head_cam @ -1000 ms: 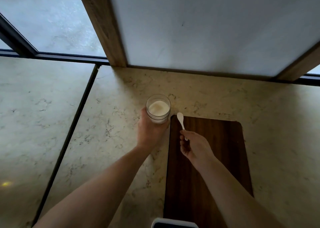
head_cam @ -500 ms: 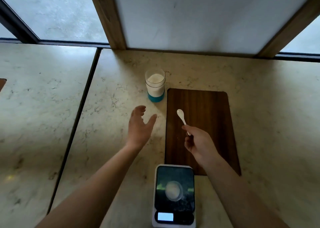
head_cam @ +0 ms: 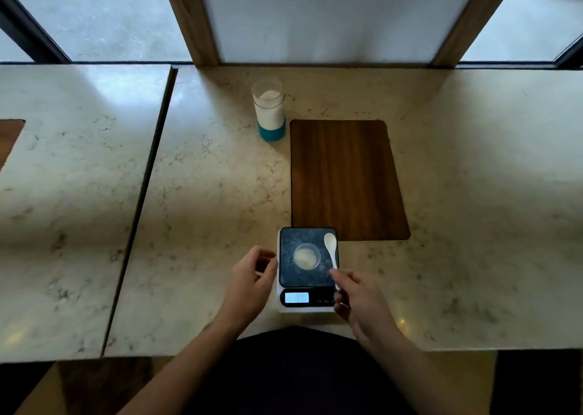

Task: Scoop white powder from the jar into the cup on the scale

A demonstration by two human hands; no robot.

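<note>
Beside the scale [head_cam: 307, 301], wooden board [head_cam: 345, 179]; farther back, jar [head_cam: 269, 111].

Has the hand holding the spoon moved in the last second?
Yes. The right hand came back from beside the jar, past the wooden board, to the scale nearer the person.

The scale [head_cam: 307, 269] is sitting on the counter [head_cam: 205, 212], the cup [head_cam: 306, 256] standing on it, the board [head_cam: 345, 179] lying behind it, and the jar [head_cam: 269, 111] standing at the board's far-left corner.
</note>
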